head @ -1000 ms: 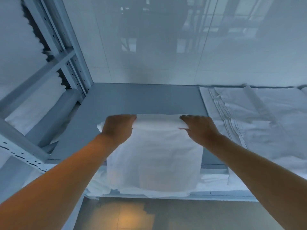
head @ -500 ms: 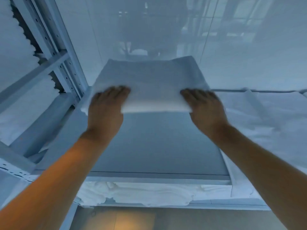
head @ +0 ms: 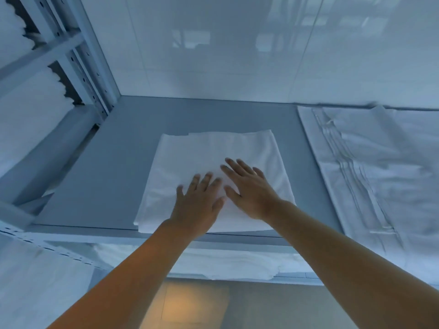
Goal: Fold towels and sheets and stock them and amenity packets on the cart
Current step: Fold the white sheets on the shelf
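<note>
left hand (head: 198, 205): you're pressing it flat, fingers spread, on the near half of the folded sheet (head: 213, 176), gripping nothing
right hand (head: 249, 191): also flat and open, lying just beside the left, reaching farther in
folded sheet: lying directly under both palms on the grey shelf (head: 95, 186), long axis running away from you
striped linen (head: 368, 167): lying well right, untouched

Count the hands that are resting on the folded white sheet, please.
2. The left hand lies flat on the folded white sheet, near its front edge. The right hand lies flat beside it, slightly farther back.
</note>
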